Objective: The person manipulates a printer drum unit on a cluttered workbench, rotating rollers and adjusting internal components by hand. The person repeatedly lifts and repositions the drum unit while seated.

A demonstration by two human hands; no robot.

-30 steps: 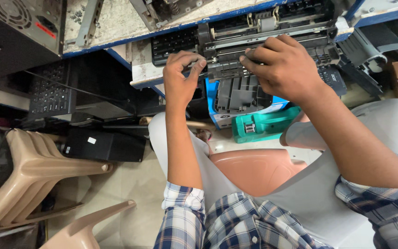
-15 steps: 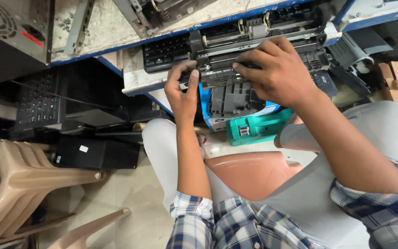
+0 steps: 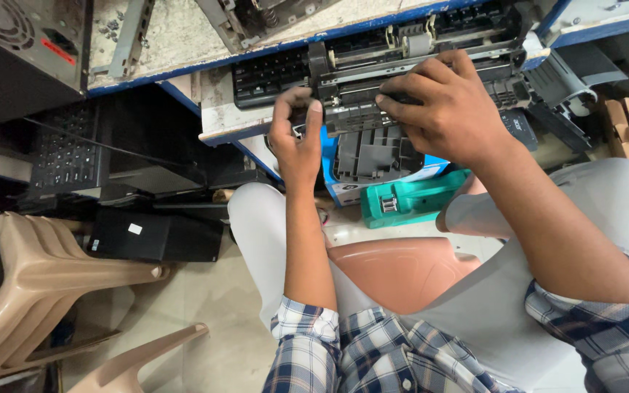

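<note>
A black printer mechanism [image 3: 416,65] with rollers and metal rails lies at the edge of a worn blue-edged workbench [image 3: 183,29]. My right hand [image 3: 445,109] lies over its front, fingers curled around the black plastic frame. My left hand [image 3: 296,138] is at the mechanism's left end, thumb and fingers pinching its corner. A black keyboard [image 3: 271,73] lies on the bench just left of the mechanism, partly under it.
A dark computer case [image 3: 16,51] stands at the top left. Under the bench are black devices [image 3: 154,236], a blue box [image 3: 343,185] and a green part [image 3: 409,200]. Beige plastic chairs [image 3: 45,284] stand at the left. I sit on a pink chair [image 3: 402,269].
The view has shifted, so the bench and the mechanism sit more to the left. My left hand has slid down the mechanism's left end; my right hand keeps its hold.
</note>
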